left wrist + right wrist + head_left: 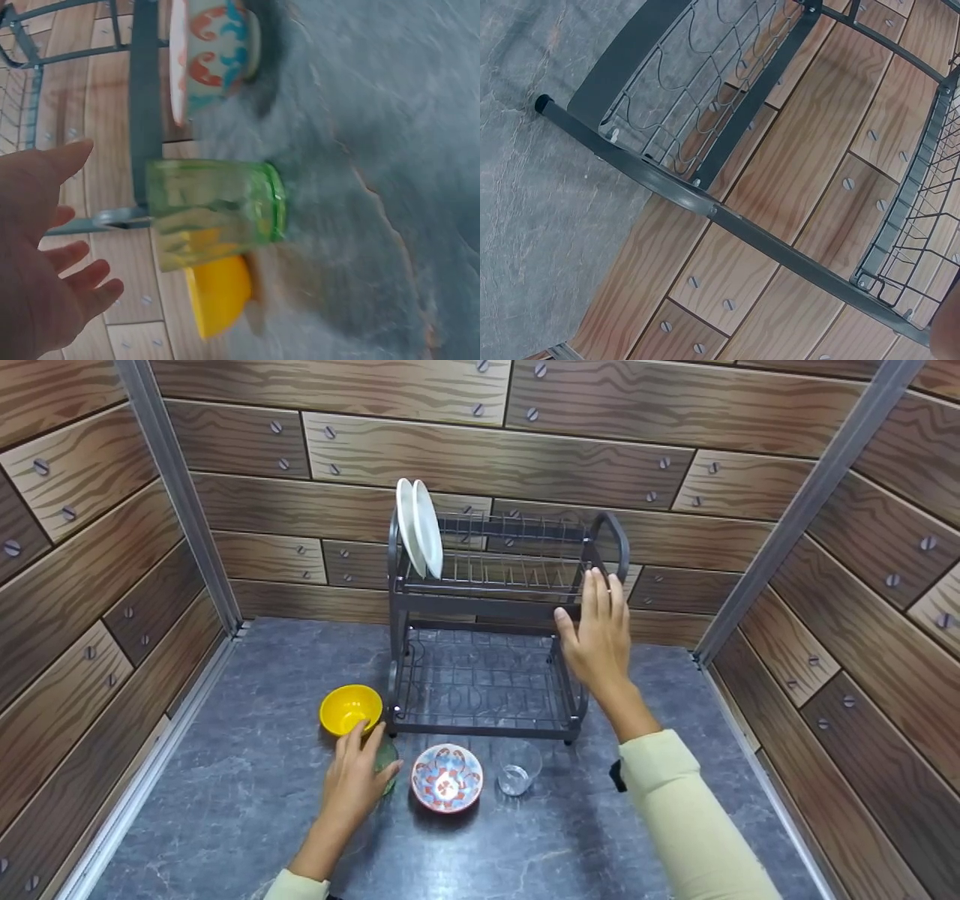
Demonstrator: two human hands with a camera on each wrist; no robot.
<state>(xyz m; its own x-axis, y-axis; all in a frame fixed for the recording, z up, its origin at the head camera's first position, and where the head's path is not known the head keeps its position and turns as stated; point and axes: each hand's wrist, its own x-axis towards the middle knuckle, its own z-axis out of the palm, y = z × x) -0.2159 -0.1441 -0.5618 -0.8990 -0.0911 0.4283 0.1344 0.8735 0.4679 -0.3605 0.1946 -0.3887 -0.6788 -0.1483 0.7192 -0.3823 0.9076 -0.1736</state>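
Observation:
My left hand point(351, 780) hovers over a green drinking glass point(217, 206), fingers spread around its rim side; in the left wrist view a gap shows between hand and glass. Behind the glass stands a yellow bowl point(351, 709). Right of it are a red-and-blue patterned bowl point(448, 778) and a clear glass point(516, 772). My right hand point(600, 649) is raised at the right side of a dark two-tier dish rack point(487, 604), its fingers straight and nothing held. Whether it touches the frame, I cannot tell.
Two white plates point(427, 529) stand upright at the left end of the rack's upper tier. The rack's lower wire shelf point(480, 675) lies just behind the bowls. Wood-patterned walls point(525, 450) enclose the grey marbled surface point(225, 780) on three sides.

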